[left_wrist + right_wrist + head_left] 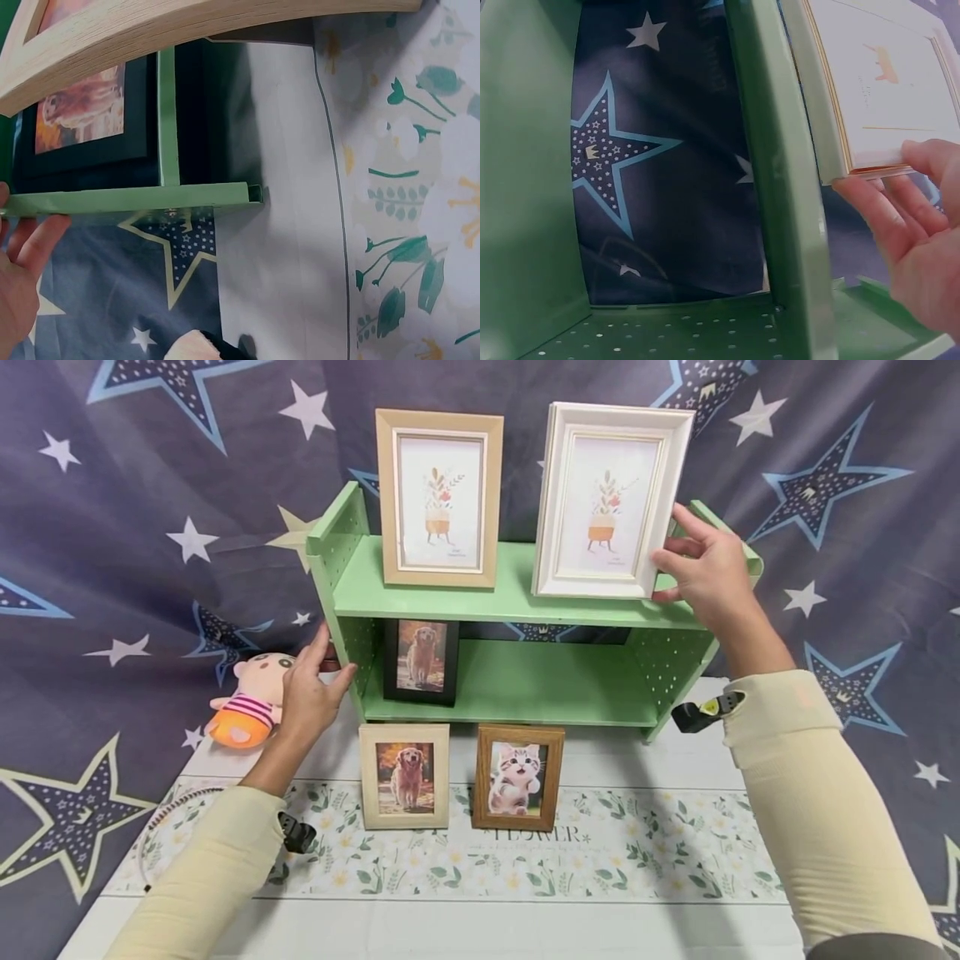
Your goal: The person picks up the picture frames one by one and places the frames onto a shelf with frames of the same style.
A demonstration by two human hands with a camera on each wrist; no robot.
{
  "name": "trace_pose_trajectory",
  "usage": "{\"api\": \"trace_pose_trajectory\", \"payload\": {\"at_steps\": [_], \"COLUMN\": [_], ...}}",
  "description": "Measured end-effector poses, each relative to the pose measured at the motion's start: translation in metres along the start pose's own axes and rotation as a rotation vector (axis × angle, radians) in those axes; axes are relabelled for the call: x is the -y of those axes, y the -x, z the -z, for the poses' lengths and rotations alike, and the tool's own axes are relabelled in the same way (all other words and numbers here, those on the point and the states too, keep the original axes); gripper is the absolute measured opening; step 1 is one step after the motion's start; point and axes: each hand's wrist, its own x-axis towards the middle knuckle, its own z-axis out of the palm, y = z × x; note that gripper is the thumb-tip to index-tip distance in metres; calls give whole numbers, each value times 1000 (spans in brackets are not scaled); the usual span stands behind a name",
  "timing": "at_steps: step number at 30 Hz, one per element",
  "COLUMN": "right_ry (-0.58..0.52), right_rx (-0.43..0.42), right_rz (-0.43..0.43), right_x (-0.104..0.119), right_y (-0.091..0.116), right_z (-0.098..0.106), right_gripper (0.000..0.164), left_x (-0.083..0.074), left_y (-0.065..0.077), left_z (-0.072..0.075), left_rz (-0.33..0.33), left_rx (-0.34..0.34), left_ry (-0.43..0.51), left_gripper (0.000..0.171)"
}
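Note:
My right hand [708, 568] pinches the right edge of a white picture frame [545, 502], thumb on its front and fingers round the side. This frame stands on the top shelf of a green two-tier rack [517, 606]; its lower corner shows close in the right wrist view. To its left on that tier is a light-wood frame [387, 502] with a matching plant picture. My left hand [311, 689] rests against the outside of the rack's left side panel [150, 198], fingers fairly straight, thumb at the front edge. A black frame [420, 695] with a dog photo stands on the lower tier.
On the table before the rack stand a pale wood frame [367, 777] with a dog photo and a brown frame [480, 777] with a kitten picture. A plush doll [243, 718] sits left of the rack. Behind hangs a star-patterned cloth [225, 510].

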Motion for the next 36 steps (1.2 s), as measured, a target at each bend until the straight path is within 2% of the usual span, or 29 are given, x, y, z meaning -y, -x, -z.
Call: {"api": "trace_pose_trajectory", "payload": {"at_steps": [5, 17, 20, 24, 26, 33, 36], "right_ry": [30, -51, 33, 269, 344, 428, 380], "right_rx": [-13, -43, -35, -35, -40, -57, -58], "right_rz": [-35, -63, -60, -20, 8, 131, 206], "right_x": [-6, -9, -8, -3, -2, -4, -11], "right_y": [-4, -5, -2, 4, 8, 34, 50], "right_z": [0, -2, -3, -2, 1, 15, 18], "right_gripper": [69, 70, 68, 62, 59, 49, 47], "left_x": [-2, -3, -2, -1, -1, 0, 0], "left_y": [1, 0, 1, 1, 1, 1, 0], "left_z": [-2, 3, 3, 4, 4, 3, 3], "left_rz": [8, 11, 7, 4, 1, -1, 1], "left_rx": [12, 16, 16, 15, 14, 7, 15], "left_ry": [5, -13, -15, -17, -18, -19, -16], "left_gripper": [77, 79, 79, 79, 79, 79, 79]}}
